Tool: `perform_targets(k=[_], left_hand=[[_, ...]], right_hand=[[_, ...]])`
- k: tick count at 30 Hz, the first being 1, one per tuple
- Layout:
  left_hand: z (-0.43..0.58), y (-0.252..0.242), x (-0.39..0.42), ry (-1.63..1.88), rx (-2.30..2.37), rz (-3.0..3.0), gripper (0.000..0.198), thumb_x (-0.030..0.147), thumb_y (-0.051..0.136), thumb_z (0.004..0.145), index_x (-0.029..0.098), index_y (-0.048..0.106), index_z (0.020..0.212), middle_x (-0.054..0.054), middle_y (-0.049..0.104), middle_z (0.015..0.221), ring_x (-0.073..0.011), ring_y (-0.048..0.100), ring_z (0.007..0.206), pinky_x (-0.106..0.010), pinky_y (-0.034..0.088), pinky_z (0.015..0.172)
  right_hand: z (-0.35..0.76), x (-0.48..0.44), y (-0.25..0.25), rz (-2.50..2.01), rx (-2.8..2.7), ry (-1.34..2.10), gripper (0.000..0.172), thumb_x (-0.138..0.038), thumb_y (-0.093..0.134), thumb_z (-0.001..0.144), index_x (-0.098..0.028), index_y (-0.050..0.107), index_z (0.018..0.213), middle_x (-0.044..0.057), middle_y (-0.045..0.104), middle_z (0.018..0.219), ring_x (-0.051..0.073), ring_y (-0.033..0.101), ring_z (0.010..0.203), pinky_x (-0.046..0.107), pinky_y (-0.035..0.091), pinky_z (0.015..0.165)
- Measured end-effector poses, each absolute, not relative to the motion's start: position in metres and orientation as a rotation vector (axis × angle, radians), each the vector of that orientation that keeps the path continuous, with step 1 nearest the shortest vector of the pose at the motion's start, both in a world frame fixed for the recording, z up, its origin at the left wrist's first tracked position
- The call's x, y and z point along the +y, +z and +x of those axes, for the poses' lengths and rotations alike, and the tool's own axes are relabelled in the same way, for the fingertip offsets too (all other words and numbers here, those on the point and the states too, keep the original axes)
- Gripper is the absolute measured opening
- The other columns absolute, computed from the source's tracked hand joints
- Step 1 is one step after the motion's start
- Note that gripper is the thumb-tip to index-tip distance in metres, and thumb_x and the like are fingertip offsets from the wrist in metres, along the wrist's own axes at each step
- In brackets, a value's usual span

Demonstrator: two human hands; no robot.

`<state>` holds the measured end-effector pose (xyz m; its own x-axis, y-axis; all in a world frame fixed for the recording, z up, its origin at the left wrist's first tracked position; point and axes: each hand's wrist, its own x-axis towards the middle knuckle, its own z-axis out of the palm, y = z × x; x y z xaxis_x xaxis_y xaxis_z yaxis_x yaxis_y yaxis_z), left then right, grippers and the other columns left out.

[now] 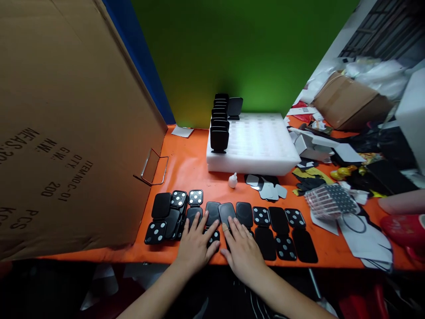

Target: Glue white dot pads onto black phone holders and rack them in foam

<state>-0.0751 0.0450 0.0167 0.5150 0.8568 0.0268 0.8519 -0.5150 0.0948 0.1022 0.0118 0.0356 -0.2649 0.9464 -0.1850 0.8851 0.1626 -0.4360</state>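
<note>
My left hand [195,244] lies palm down with its fingers spread over black hinged square cases that look like compact mirrors. Its fingertips reach a plain black panel [212,212], and a dotted panel [214,237] shows by its thumb. Flat beside it rests my right hand [244,250], fingers stretched out, the tips touching another plain panel [227,210]. More opened cases, such as a dotted one [261,215] and a plain one [304,246], run to the right. At the left is a pile of overlapping cases [161,204]. Parts under both hands are hidden.
Behind stands a white foam block [262,141] holding several upright black pieces [219,138]. A small white figure [233,180] and loose silvery plates [268,190] lie before it. A cardboard box [76,133] walls the left; clutter and a red mug [403,230] are right.
</note>
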Motion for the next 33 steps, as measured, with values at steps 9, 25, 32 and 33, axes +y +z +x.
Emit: perform_targets(k=[9,25,32,33], left_hand=[[-0.073,0.017,0.044,0.124,1.535,2.645,0.052,0.04,0.038,0.085,0.028,0.026,0.135,-0.003,0.024,0.142,-0.0287,0.023,0.128,-0.053,0.017,0.099],[-0.056,0.02,0.052,0.048,1.249,2.679,0.067,0.054,0.044,0.079,0.033,0.016,0.136,-0.001,0.018,0.144,-0.0298,0.02,0.128,-0.057,0.006,0.101],[-0.059,0.023,0.05,0.059,1.218,2.698,0.066,0.052,0.045,0.08,0.032,0.017,0.136,-0.001,0.02,0.143,-0.0301,0.019,0.129,-0.058,0.008,0.1],[-0.058,0.024,0.051,0.065,1.21,2.705,0.066,0.052,0.045,0.079,0.032,0.017,0.136,-0.001,0.02,0.143,-0.03,0.019,0.129,-0.057,0.008,0.101]], right_hand=[[0.108,0.015,0.041,-1.737,-2.331,0.726,0.05,-0.027,0.033,0.086,-0.016,0.03,0.135,0.004,0.021,0.143,0.019,0.024,0.129,0.033,0.033,0.101],[0.157,0.022,0.012,-1.809,-2.437,0.298,0.042,-0.018,0.032,0.088,-0.029,0.04,0.127,-0.001,0.043,0.132,0.02,0.038,0.121,0.052,0.009,0.104],[0.162,0.022,0.013,-1.814,-2.406,0.379,0.043,-0.019,0.035,0.087,-0.031,0.039,0.128,-0.001,0.043,0.132,0.022,0.035,0.123,0.055,0.002,0.103],[0.164,0.022,0.014,-1.815,-2.405,0.38,0.043,-0.019,0.035,0.087,-0.031,0.039,0.128,-0.001,0.043,0.132,0.022,0.034,0.124,0.055,0.001,0.103]])
